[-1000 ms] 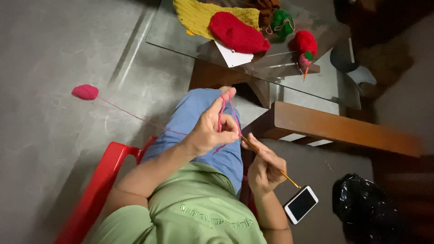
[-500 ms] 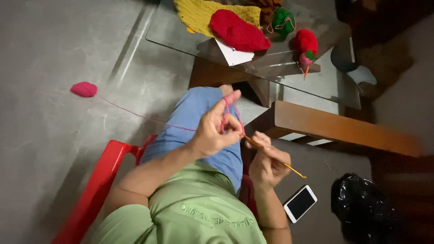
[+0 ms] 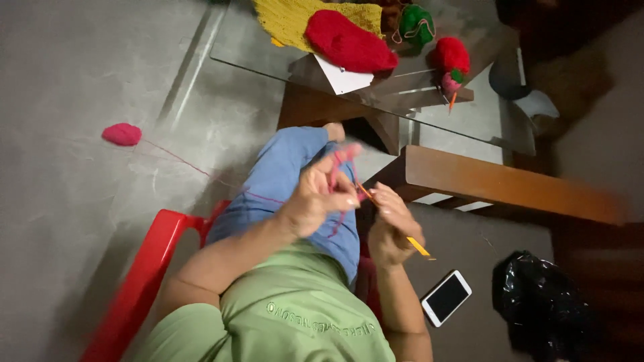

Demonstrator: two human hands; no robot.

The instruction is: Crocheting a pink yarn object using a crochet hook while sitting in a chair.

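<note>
Head view: left hand (image 3: 315, 201) has lifted, fingers pinching pink yarn (image 3: 201, 169), right hand (image 3: 392, 224) clamped on the orange hook (image 3: 402, 234), stitch advancing.

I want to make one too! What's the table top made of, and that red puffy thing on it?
The table top looks like clear glass: the wooden frame shows through it. The red puffy thing looks like soft knitted yarn, matte and fuzzy.

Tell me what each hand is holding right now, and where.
Right hand grips an orange crochet hook around mid-shaft. Left hand holds pink yarn looped over its raised fingers.
</note>
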